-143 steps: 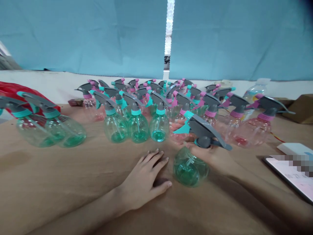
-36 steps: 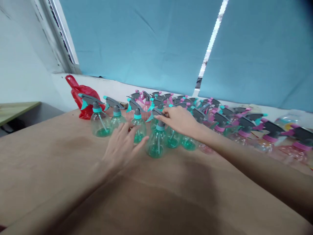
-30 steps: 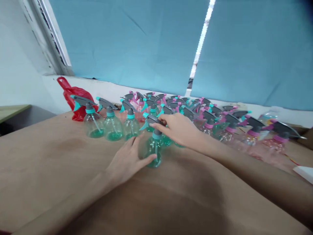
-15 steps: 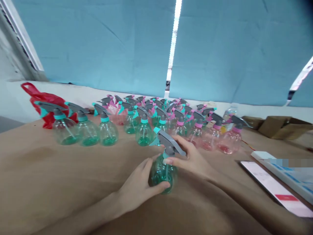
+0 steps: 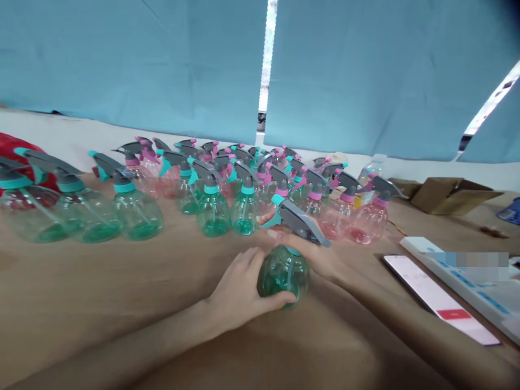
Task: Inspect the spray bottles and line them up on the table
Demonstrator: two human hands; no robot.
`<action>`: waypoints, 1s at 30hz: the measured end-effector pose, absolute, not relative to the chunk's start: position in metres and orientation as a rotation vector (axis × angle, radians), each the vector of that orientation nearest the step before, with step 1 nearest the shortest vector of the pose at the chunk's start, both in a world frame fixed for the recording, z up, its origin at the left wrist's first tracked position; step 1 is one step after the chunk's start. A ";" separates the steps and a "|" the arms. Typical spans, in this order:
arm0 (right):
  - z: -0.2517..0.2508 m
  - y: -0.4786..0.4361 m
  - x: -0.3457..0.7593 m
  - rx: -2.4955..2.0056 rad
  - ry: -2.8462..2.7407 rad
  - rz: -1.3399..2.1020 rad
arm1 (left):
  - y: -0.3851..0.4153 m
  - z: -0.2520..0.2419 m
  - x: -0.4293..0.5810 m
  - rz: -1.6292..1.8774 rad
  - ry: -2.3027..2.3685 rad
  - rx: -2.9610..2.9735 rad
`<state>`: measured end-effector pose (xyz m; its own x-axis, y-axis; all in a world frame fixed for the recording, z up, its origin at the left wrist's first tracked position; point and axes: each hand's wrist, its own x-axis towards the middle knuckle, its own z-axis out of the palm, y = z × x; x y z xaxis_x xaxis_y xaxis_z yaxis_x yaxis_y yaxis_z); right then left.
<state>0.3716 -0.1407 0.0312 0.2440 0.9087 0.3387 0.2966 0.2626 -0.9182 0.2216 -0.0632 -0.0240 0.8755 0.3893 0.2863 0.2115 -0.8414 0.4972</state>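
Shifting R hand (image 5: 312,253) on green spray bottle (image 5: 285,273) since approx ½ sec ago: wrapping under the grey trigger head (image 5: 298,219) now, instead of pinching w/ thumb at the turquoise collar (image 5: 293,251). Also swinging view rightward, pushing trio of green bottles (image 5: 87,211) out toward L edge.

Holding green spray bottle front & ctr over brown table (image 5: 101,281), nearest of all bottles, tilting it slightly; not making out base contact w/ table. Cupping its body w/ L hand (image 5: 244,290), laying thumb across near side, curling fingers round L side, partly hidden. Gripping neck w/ R hand, keeping fingers narrow, bringing fingertips close to turquoise trigger (image 5: 273,218); not making out whether pressing it. Pointing nozzle (image 5: 278,199) up & L.

Facing 2 green bottles (image 5: 213,214) just beyond, upright, side by side. Seeing pink bottles (image 5: 336,219) in line farther R, plus crowd of mixed bottles (image 5: 210,148) behind. Passing R forearm near phone (image 5: 441,300), itself next to white-and-blue box (image 5: 467,290). Spotting red bag (image 5: 20,143) behind L trio, cardboard box (image 5: 442,196) at back R, blue sheet (image 5: 162,70) across rear.
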 end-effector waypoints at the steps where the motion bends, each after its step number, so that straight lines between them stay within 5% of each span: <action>1: 0.029 -0.139 0.373 -1.287 -1.297 0.635 | -0.060 -0.025 0.221 0.532 0.430 2.596; 30: 0.031 -0.131 0.378 -1.351 -1.405 0.445 | -0.024 -0.037 0.204 0.228 0.356 2.845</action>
<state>0.3784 -0.1307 0.0315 0.2314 0.8744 0.4264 0.4699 0.2833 -0.8360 0.2040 -0.0237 -0.0366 0.9575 0.2617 0.1216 0.2201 -0.9347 0.2789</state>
